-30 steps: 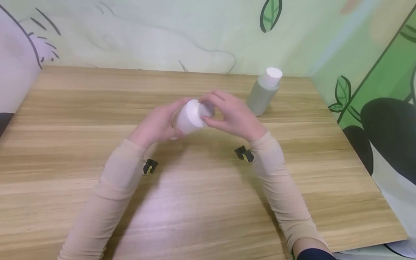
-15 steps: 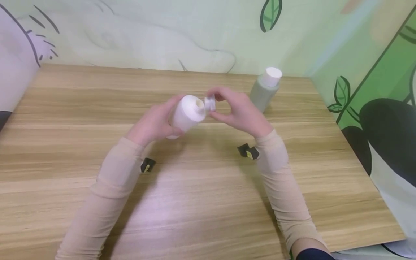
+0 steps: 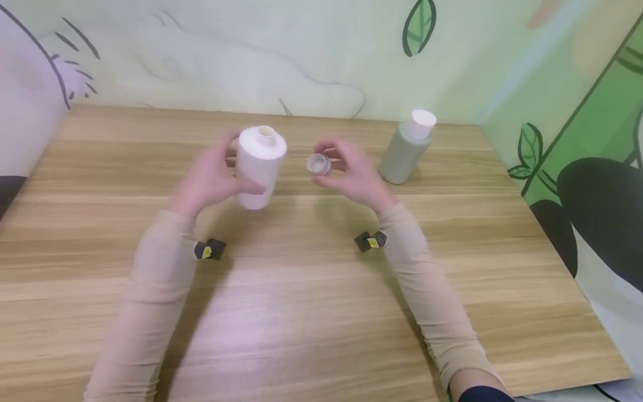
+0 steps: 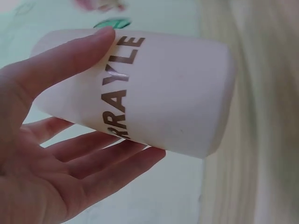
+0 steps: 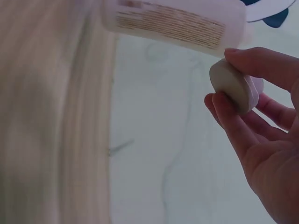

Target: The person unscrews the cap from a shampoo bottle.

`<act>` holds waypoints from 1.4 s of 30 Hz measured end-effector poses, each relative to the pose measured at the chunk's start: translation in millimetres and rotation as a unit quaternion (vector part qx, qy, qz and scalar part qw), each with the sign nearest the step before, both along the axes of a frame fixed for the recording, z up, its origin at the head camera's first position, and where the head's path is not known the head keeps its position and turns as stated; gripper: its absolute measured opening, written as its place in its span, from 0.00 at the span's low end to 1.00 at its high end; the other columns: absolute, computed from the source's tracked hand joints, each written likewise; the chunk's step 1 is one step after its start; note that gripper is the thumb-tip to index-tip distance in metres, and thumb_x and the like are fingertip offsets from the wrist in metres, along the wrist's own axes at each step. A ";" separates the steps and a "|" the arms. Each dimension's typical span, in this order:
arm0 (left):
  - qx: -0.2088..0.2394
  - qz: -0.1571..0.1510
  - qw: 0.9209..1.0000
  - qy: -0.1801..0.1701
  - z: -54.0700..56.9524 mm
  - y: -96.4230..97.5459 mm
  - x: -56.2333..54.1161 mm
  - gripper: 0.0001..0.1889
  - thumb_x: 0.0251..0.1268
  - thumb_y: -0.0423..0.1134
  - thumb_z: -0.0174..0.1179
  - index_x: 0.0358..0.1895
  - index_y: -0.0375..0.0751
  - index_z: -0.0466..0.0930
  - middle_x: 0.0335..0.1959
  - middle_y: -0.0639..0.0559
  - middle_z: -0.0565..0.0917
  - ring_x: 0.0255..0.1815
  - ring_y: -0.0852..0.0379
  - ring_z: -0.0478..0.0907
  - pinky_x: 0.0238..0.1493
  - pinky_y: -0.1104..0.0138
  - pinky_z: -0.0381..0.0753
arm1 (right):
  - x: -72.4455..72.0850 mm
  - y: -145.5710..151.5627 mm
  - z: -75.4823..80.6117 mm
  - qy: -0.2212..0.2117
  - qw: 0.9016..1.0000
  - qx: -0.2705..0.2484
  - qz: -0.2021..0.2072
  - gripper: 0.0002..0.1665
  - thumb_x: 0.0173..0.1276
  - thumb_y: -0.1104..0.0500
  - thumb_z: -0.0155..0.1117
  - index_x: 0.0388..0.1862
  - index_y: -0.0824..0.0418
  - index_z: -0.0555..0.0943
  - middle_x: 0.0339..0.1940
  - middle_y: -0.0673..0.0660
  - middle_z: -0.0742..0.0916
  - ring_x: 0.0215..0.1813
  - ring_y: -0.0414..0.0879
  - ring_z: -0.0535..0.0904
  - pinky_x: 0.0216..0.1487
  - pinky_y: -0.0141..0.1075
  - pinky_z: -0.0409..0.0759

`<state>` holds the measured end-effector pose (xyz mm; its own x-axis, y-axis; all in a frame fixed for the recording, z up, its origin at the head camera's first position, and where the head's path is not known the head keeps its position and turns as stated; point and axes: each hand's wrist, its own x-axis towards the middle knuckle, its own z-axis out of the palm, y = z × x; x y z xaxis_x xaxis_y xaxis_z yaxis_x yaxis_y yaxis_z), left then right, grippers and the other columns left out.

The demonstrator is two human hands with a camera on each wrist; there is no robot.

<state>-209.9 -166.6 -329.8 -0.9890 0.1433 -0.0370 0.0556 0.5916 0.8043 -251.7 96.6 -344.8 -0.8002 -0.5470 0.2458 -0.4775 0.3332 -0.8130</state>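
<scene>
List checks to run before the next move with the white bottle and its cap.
1. White bottle gripped by left hand: ok, thumb and fingers around it.
2. Cap pinched by right hand: ok, apart from the white bottle.
3. Mouth uncovered: ok.
4. Grey bottle capped and upright: ok, standing beyond the right hand.
5. White bottle's base on the table: cannot tell.
6. White bottle's fill level: cannot tell, no contents visible.
</scene>
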 end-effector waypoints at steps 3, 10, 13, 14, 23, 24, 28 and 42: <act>0.003 0.006 1.000 0.000 5.0 -16.9 -0.2 0.54 0.42 0.36 0.77 0.75 0.51 0.54 0.69 0.37 0.70 0.66 0.34 0.70 0.62 0.39 0.71 | 0.4 -10.4 -10.6 -0.024 0.998 0.047 0.031 0.29 0.57 0.68 0.71 0.57 0.69 0.72 0.56 0.63 0.81 0.60 0.54 0.77 0.64 0.40 0.77; -0.014 -0.018 1.000 -0.016 9.5 -56.3 2.0 0.55 0.40 0.41 0.79 0.75 0.54 0.54 0.68 0.41 0.71 0.66 0.37 0.71 0.60 0.40 0.72 | 2.7 -32.2 -22.8 0.009 0.982 0.167 0.089 0.25 0.61 0.59 0.70 0.56 0.62 0.76 0.51 0.54 0.85 0.55 0.46 0.78 0.60 0.36 0.76; -0.031 -0.034 0.999 -0.020 9.2 -65.5 2.8 0.54 0.39 0.42 0.79 0.74 0.53 0.56 0.67 0.42 0.73 0.65 0.38 0.71 0.60 0.39 0.71 | 4.3 -40.6 -27.8 0.009 0.972 0.200 0.125 0.24 0.63 0.60 0.68 0.58 0.62 0.75 0.52 0.54 0.85 0.56 0.45 0.79 0.60 0.35 0.77; -0.037 -0.039 0.998 -0.022 8.7 -67.5 3.0 0.54 0.39 0.42 0.79 0.73 0.53 0.57 0.66 0.43 0.73 0.65 0.38 0.72 0.60 0.39 0.71 | 5.5 -43.0 -29.5 0.011 0.968 0.210 0.136 0.25 0.63 0.59 0.67 0.58 0.63 0.75 0.52 0.55 0.85 0.56 0.45 0.79 0.61 0.35 0.77; -0.034 -0.061 0.996 -0.051 3.4 -74.1 1.0 0.53 0.39 0.42 0.80 0.72 0.52 0.57 0.66 0.43 0.73 0.68 0.38 0.69 0.62 0.38 0.69 | 16.9 -58.2 -34.7 0.050 0.954 0.249 0.159 0.26 0.63 0.60 0.66 0.59 0.65 0.74 0.53 0.58 0.84 0.56 0.47 0.78 0.61 0.35 0.77; -0.033 -0.060 0.996 -0.051 3.5 -75.2 1.0 0.53 0.38 0.41 0.80 0.72 0.52 0.57 0.66 0.43 0.74 0.68 0.39 0.70 0.62 0.39 0.70 | 17.9 -59.9 -33.7 0.056 0.953 0.253 0.161 0.26 0.63 0.60 0.66 0.59 0.65 0.74 0.53 0.58 0.84 0.56 0.48 0.78 0.61 0.35 0.77; -0.030 -0.061 0.996 -0.055 3.0 -79.2 0.1 0.53 0.38 0.38 0.80 0.71 0.51 0.58 0.66 0.43 0.74 0.68 0.39 0.69 0.63 0.38 0.69 | 20.3 -66.9 -32.9 0.066 0.947 0.270 0.162 0.27 0.64 0.59 0.65 0.61 0.65 0.74 0.56 0.58 0.83 0.57 0.47 0.78 0.63 0.35 0.76; -0.030 -0.083 0.994 -0.057 2.4 -92.2 3.5 0.53 0.37 0.34 0.79 0.71 0.46 0.57 0.65 0.44 0.72 0.67 0.40 0.68 0.66 0.38 0.65 | 22.4 -72.3 -40.3 0.057 0.939 0.309 0.142 0.26 0.63 0.61 0.66 0.60 0.63 0.72 0.56 0.57 0.81 0.57 0.48 0.78 0.64 0.38 0.76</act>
<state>-206.4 -258.7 -327.4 -0.9408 0.2981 -0.1615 0.0661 0.6285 0.7750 -229.2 24.3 -385.1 -0.5878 -0.8010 -0.1139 -0.6905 0.5701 -0.4452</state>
